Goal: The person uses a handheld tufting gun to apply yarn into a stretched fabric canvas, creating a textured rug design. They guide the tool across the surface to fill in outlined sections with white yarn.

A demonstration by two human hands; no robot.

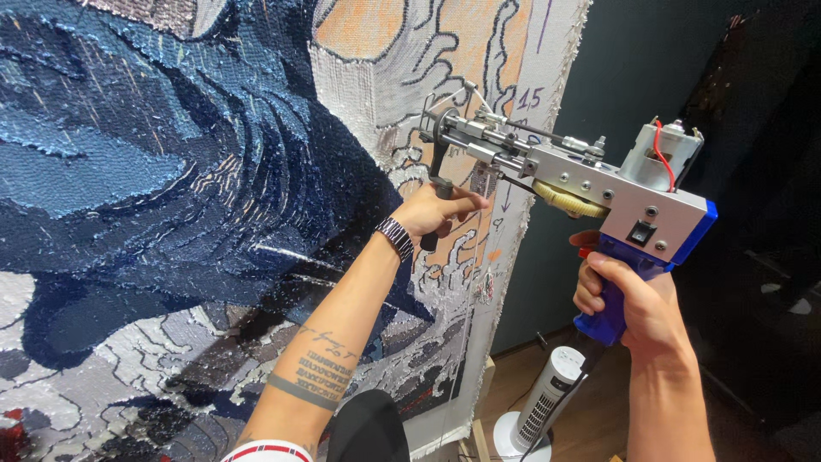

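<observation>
- Big upright tufting cloth stretched on a frame (214, 171) fills the left and centre: dense dark-blue and light-blue yarn waves over most of it, white and grey patches lower down, bare pale backing with drawn outlines and orange fill at the upper right edge.
- Grey-metal and blue-plastic tufting gun (581, 184) sits right of the cloth. Its long axis runs roughly level, tipped slightly up toward the needle — needle end at the left, at or just off the bare backing, motor and blue pistol grip at the right. Whether the needle is actually in the fabric cannot be told.
- Left forearm, tattooed, runs up from bottom centre with a dark woven wristband (395, 237) on it.
- Right hand (629, 304) is closed tight round the blue pistol grip, fingers wrapped, below the gun body. A red trigger part shows by the index finger; pressed or not, cannot tell.
- Left hand (436, 212) is closed round the short black front handle under the needle end, thumb lying toward the right. It is the hand nearer the cloth — right beside the surface; the right hand stays well off it.
- White slotted tower fan (540, 406) stands on the wooden floor, low and right of the cloth's edge, below the gun.
- Thin yarn strand feeds along the top of the gun to the needle.
</observation>
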